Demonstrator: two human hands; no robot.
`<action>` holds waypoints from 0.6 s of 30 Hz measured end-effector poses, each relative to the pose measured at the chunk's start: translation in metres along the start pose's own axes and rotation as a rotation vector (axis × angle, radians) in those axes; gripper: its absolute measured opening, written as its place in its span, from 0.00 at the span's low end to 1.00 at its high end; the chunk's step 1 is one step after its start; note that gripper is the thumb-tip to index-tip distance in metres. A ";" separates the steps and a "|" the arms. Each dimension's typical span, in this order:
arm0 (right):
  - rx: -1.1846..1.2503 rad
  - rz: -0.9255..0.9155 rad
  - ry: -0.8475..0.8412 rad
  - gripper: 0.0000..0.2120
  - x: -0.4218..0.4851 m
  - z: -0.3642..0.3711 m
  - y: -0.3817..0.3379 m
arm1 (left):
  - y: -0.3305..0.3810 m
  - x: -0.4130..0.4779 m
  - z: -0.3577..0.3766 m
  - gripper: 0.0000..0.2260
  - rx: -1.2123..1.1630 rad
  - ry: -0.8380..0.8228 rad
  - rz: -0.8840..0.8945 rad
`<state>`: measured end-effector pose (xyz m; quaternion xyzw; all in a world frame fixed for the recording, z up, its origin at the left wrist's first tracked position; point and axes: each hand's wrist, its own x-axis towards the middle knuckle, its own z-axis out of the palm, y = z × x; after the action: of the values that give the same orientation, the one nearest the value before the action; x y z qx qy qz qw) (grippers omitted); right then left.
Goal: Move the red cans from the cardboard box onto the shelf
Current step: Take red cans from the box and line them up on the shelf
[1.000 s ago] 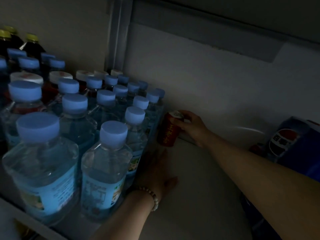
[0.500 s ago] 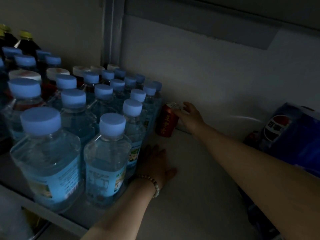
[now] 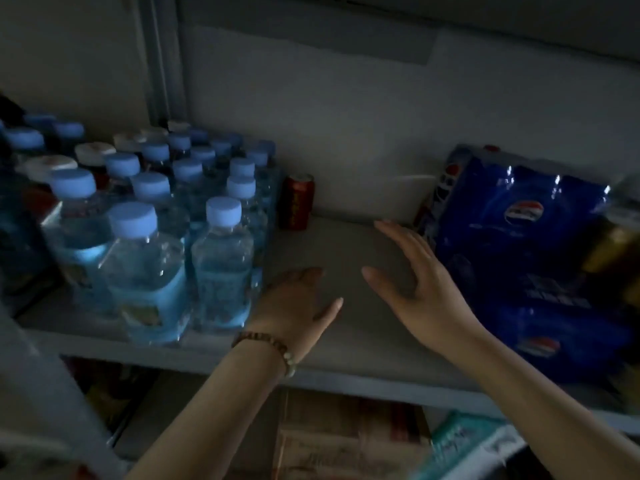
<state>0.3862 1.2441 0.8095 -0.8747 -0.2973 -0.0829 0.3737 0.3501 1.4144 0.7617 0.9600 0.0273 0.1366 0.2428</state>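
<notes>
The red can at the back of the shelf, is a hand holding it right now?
No, the red can stands alone beside the water bottles, while the right hand is open and well clear of it.

Head view: very dim overall, with a cool blue-grey cast and muted colour. No direct light source visible. Small specular glints on the clear plastic water bottles with pale blue caps (image 3: 221, 258) at centre left, and on the glossy blue plastic-wrapped drinks pack (image 3: 519, 216) at right. Red metal can (image 3: 297, 201) reads dark, its label illegible. Soft shadow on the grey shelf board (image 3: 346, 244) under the bare right hand (image 3: 415, 292). Lower frame smeared by blur: brown cardboard box (image 3: 346, 438) indistinct. Straight shelf edges bow toward the frame borders; left edge blurred.
</notes>
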 end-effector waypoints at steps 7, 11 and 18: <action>-0.101 -0.033 -0.137 0.28 -0.166 0.047 0.029 | -0.001 -0.139 0.034 0.25 -0.040 0.164 0.094; -0.040 0.069 -0.321 0.28 -0.246 0.100 0.075 | -0.030 -0.219 0.095 0.25 -0.067 0.126 0.067; -0.003 0.397 -0.583 0.31 -0.347 0.215 0.165 | -0.134 -0.324 0.224 0.33 -0.054 -0.331 -0.399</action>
<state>0.1852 1.1467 0.4303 -0.9030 -0.2155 0.2439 0.2806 0.1026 1.3911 0.4282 0.9380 0.1724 -0.0722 0.2918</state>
